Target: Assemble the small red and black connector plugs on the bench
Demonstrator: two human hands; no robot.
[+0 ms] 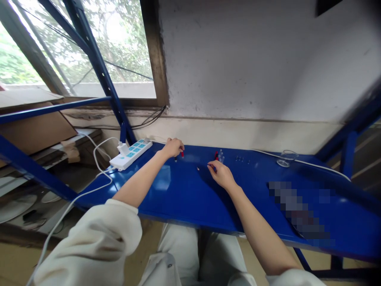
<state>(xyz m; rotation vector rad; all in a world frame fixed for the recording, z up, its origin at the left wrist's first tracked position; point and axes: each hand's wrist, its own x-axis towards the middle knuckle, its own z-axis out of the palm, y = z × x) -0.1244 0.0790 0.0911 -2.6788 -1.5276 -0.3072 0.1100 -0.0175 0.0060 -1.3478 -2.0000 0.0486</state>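
My left hand point(172, 147) rests near the back of a blue metal shelf point(184, 198), fingers curled round a small red-tipped part point(181, 153) with a dark end touching the surface. My right hand point(220, 173) lies further right, fingers bent down onto the shelf, pinching something small that I cannot make out. Just beyond its fingertips stand a small red piece and some clear plastic pieces point(220, 156). A tiny light speck point(198, 169) lies between the two hands.
A white power strip point(131, 153) with blue sockets and a white cable lies at the shelf's left end. A clear round dish point(284, 162) and a thin white wire lie far right. Several small dark bits point(242, 159) sit near the wall. Blue frame struts stand left and right.
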